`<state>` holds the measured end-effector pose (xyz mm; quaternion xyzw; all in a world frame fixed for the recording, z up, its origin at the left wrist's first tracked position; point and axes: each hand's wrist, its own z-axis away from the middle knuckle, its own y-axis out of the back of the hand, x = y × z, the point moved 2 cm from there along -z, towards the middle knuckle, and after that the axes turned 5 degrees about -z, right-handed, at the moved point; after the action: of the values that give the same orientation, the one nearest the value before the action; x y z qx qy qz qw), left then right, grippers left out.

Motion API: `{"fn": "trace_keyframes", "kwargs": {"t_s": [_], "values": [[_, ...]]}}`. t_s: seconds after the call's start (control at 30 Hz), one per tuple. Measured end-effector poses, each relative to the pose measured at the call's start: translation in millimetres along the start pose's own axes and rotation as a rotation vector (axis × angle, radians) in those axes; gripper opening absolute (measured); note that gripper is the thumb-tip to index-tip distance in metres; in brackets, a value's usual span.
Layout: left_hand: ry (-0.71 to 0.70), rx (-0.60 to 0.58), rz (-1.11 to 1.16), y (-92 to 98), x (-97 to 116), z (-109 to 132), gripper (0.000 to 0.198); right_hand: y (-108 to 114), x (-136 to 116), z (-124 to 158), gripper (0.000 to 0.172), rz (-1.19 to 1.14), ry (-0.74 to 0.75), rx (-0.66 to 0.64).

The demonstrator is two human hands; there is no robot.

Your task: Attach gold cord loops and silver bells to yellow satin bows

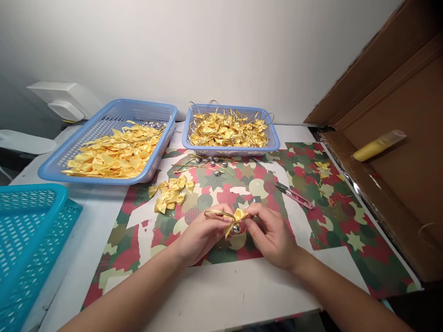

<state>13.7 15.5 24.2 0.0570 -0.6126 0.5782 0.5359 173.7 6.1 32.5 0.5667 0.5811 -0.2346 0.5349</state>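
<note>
Between my two hands is a yellow satin bow (pixel 239 215) with a silver jingle bell (pixel 236 228) at its middle and a loop of gold tie (pixel 218 212) standing out to the left. My left hand (pixel 204 233) is closed on the bow's left side and the base of the loop. The thumb and fingers of my right hand (pixel 272 233) pinch the bow's right side. Beyond my left hand lies a small pile of yellow bows (pixel 171 193). Farther back are loose silver bells (pixel 217 173) and straight gold ties (pixel 194 165).
A blue basket (pixel 51 170) of yellow bows stands back left; another blue basket (pixel 230 151) holds looped bows. Pink-handled snips (pixel 296 196) lie right of centre. A teal basket (pixel 65 196) is at left. Cardboard (pixel 391 101) walls the right side, with a yellow tube (pixel 375 146).
</note>
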Motion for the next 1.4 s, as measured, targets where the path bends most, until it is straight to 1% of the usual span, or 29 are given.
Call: {"fn": "trace_keyframes", "kwargs": {"t_s": [0.2,0.43,0.6,0.7,0.97,1.23,1.4], "values": [[0.017,0.025,0.008,1.2,-1,0,0.02,3,-2,-2,0.014,0.044,0.027,0.002],[0.003,0.061,-0.068,2.4,-1,-2,0.021,5,-9,-3,0.016,0.122,0.098,0.028],[-0.025,0.128,-0.107,2.7,-2,-2,0.02,5,-13,-3,0.019,0.192,0.145,0.06],[-0.032,0.171,-0.123,3.8,-3,-2,0.02,4,-12,-2,0.018,0.211,0.137,0.073],[-0.032,0.181,-0.185,3.7,-4,-1,0.021,4,-15,-3,0.018,0.231,0.126,0.084],[-0.021,0.176,-0.052,-2.9,-1,-1,0.024,4,-14,-2,0.017,0.22,0.109,0.105],[-0.007,0.185,-0.05,-2.7,-1,0,0.024,3,-14,-2,0.017,0.212,0.098,0.099]]}}
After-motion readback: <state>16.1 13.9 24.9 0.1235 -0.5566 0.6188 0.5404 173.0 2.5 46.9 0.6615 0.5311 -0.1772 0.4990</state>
